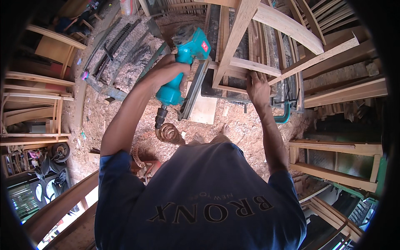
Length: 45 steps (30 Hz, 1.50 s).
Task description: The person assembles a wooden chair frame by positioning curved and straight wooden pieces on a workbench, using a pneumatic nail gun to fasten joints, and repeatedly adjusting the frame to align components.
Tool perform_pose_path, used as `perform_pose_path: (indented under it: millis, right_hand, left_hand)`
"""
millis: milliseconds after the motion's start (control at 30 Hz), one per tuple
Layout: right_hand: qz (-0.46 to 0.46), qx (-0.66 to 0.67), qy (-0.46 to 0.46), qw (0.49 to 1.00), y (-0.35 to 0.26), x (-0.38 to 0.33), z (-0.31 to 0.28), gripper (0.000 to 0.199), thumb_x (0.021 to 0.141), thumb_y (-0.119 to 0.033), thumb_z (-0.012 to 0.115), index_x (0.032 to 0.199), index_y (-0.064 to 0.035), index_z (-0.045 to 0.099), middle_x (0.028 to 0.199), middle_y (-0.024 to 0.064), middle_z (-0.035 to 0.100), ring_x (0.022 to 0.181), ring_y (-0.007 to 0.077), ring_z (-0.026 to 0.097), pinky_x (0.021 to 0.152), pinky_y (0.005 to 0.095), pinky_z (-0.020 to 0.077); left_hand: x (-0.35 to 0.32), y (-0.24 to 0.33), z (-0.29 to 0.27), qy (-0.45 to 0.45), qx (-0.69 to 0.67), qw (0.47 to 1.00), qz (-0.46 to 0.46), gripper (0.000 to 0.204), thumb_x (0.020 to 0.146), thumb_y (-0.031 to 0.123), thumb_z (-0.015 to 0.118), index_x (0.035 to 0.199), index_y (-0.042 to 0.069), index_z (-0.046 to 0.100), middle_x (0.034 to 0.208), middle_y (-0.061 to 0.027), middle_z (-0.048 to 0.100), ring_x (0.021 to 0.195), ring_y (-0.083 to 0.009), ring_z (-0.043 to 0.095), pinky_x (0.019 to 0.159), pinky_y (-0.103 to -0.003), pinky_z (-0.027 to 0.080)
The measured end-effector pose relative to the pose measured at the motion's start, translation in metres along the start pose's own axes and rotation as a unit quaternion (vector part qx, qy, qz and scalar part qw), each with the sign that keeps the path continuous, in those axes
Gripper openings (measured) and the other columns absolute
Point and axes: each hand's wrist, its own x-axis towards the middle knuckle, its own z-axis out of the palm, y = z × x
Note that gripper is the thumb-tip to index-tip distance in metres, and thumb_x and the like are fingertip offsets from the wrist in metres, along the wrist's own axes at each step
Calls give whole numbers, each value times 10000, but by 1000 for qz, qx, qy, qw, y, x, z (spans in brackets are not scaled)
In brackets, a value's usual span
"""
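Note:
My left hand [178,66] is wrapped round the handle of a teal pneumatic nail gun [168,95]. The gun's dark head points away from me, and its long metal magazine [192,89] runs down beside the handle, close to the wooden frame. A coiled brown air hose [170,133] hangs from the fitting at the handle's end. My right hand [259,88] grips the near part of a light wooden frame [233,50], its fingers closed over a rail and partly hidden by the wood. The frame lies tilted on a dark workbench [208,85].
A teal C-clamp [284,114] hangs at the bench's near right edge. Wood shavings [112,129] cover the floor around my bare feet. A second shavings-covered bench [125,54] stands at the left. Wooden frames [37,96] and boards [346,93] are stacked on both sides.

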Motion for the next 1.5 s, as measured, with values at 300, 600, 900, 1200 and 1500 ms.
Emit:
perform_pose_path:
  millis: [300, 600, 900, 1200, 1500]
  right_hand:
    - [-5, -8, 0, 1000, 4, -1, 2, 144, 870, -89, 663, 1009, -53, 665, 983, 176, 690, 954, 397, 659, 860, 466, 544]
    - [180, 205, -9, 962, -54, -39, -56, 193, 892, -11, 667, 1084, -30, 657, 986, 149, 680, 761, 233, 692, 697, 380, 532]
    - [416, 583, -186, 672, -170, -146, -110, 611, 995, -285, 661, 1448, 19, 385, 1314, 173, 627, 1312, 243, 537, 1154, 396, 357]
    - [632, 356, 30, 688, -115, -179, -190, 536, 953, -409, 709, 1272, 11, 613, 1187, 119, 666, 1091, 215, 618, 943, 350, 494]
    - [469, 527, 76, 705, 82, -195, -258, 361, 1012, -322, 616, 1167, -10, 518, 791, 83, 579, 727, 180, 580, 637, 346, 469]
  left_hand:
    - [-85, -110, 7, 207, 64, 974, 71, 188, 789, 60, 628, 943, -44, 601, 670, -120, 642, 537, -206, 650, 537, -368, 520]
    - [-107, -203, 54, 216, 231, 949, -5, 307, 727, 191, 692, 852, -87, 656, 715, -277, 671, 719, -452, 702, 639, -507, 543]
    - [-65, -155, 172, 52, 101, 980, 160, 641, 765, 176, 766, 1259, -62, 433, 980, -284, 679, 905, -476, 681, 775, -517, 541]
    - [-37, -99, 297, -153, 183, 833, 500, 478, 755, 117, 747, 1117, -89, 513, 919, -222, 651, 818, -361, 629, 792, -432, 492]
    - [87, -31, 244, 206, 327, 790, 476, 248, 838, 111, 779, 1070, 49, 715, 1036, -121, 717, 949, -269, 671, 838, -420, 517]
